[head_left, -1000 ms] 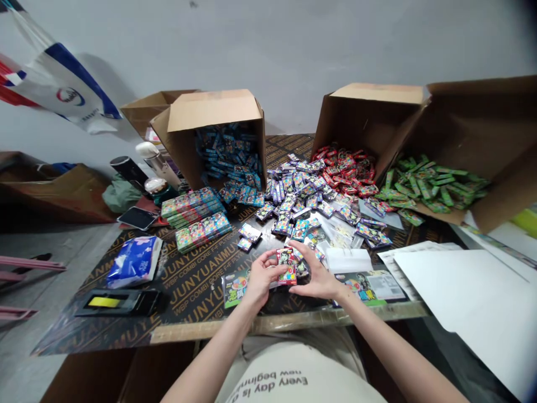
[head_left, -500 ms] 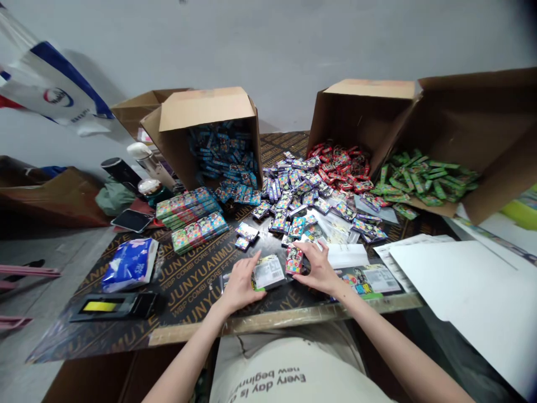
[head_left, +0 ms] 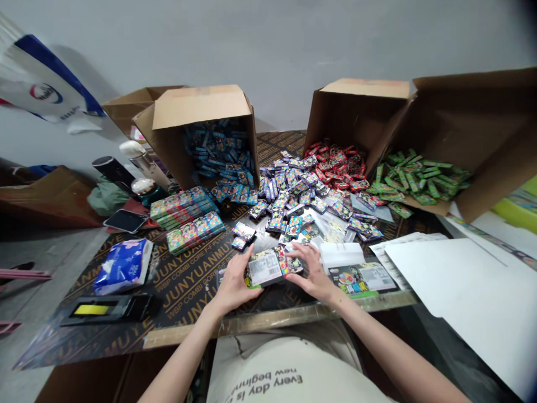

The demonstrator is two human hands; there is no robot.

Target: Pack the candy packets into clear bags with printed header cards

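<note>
Against a grey wall (head_left: 268,50), working at a plywood tabletop (head_left: 184,291) printed with dark lettering, with two cardboard boxes (head_left: 201,109) (head_left: 356,103) lying tipped on their sides. Recording blue packets (head_left: 220,159) spilling from the left box, red packets (head_left: 335,165) from the right box, and green packets (head_left: 419,182) from an open carton (head_left: 474,101) beside it. Noting a loose heap of purple-edged packets (head_left: 289,187) at mid-table and two rows of boxed strips (head_left: 184,215) off to the left.

Handling, at the near table edge, a flat printed pack (head_left: 265,267) with its white label facing up. Cradling its left end in the left hand (head_left: 232,285), fingers (head_left: 242,267) curled partly closed around the edge. Spreading the right hand (head_left: 314,274) over its right end, fingers (head_left: 298,253) bent down on a small colourful packet (head_left: 285,264) lying against the pack; firmness of hold not determinable. Judging this step as close handling of one pack, both hands occupied. Next move appearing to call for a steadier hold on the pack and packet together, clear of the nearby loose packets (head_left: 243,235).
</note>
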